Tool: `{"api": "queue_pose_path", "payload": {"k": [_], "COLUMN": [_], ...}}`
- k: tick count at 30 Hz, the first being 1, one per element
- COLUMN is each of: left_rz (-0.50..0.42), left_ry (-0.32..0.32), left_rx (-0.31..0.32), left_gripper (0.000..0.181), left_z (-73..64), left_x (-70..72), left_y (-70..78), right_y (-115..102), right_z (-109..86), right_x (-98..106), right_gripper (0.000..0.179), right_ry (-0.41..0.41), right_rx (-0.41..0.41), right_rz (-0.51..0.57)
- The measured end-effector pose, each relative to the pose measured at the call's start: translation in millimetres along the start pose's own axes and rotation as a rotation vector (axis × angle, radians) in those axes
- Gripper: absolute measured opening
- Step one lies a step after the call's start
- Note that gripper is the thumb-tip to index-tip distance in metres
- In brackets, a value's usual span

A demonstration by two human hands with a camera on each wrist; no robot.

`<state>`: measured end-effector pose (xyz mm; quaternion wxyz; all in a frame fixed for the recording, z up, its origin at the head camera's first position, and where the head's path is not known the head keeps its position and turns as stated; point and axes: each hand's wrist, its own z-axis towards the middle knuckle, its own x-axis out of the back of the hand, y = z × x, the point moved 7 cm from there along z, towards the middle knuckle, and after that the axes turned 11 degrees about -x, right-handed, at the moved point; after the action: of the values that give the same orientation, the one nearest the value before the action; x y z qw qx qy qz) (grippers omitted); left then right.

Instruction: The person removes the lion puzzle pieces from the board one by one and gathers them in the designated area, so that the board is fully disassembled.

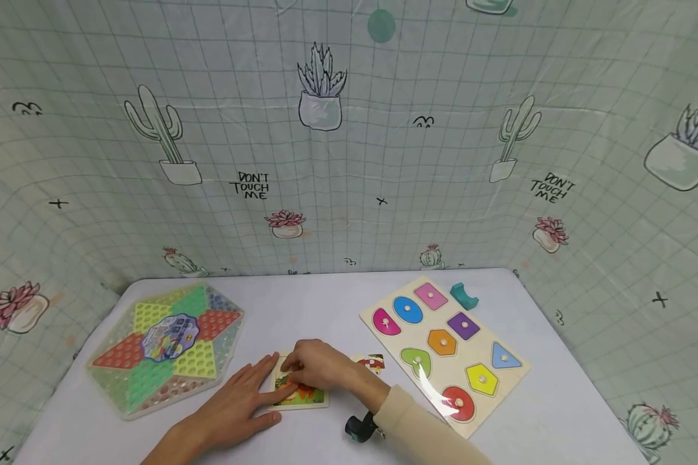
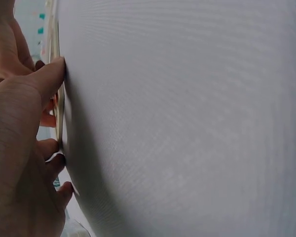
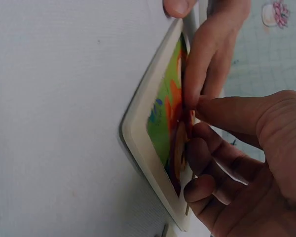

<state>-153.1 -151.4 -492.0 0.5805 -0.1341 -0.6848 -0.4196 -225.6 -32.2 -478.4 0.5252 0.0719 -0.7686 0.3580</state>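
- We see a white table [image 1: 308, 303] whose far edge runs nearly straight and whose sides spread towards us.
- Behind the table we find a pale grey-green cloth [image 1: 349, 165], thinly gridded and softly creased, which also wraps round to the table's left and right.
- High above the table's middle we spot a printed potted plant [image 1: 320, 111], and higher still a green dot [image 1: 381, 26].
- Above the table's far corners we make out a tall cactus [image 1: 158, 123] on the left and another cactus [image 1: 518, 129] on the right.
- Above the table's left half we read "DON'T TOUCH ME" [image 1: 252, 186].
- We notice soft light, with a blurred shadow [image 2: 91, 143] on the table.
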Motion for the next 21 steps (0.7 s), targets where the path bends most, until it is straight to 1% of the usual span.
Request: {"api": "queue_pose_path", "payload": {"k": [9, 21], "left_rz": [-0.017, -0.022], "left_ry": [-0.026, -0.030], "left_rx": [0.003, 0.006], "left_gripper": [0.051, 0.052], "left_z": [-0.2, -0.1], "left_x": [-2.3, -3.8], "left_y": [-2.2, -3.1], "right_y": [-2.9, -1.8], "right_z": [0.8, 0.6], "right_x": [-3.6, -4.5], "right_gripper": [0.021, 0.018], "right_ry": [0.012, 0.033], "right_rx": [-0.002, -0.001], "right_rz": [-0.005, 0.005]}}
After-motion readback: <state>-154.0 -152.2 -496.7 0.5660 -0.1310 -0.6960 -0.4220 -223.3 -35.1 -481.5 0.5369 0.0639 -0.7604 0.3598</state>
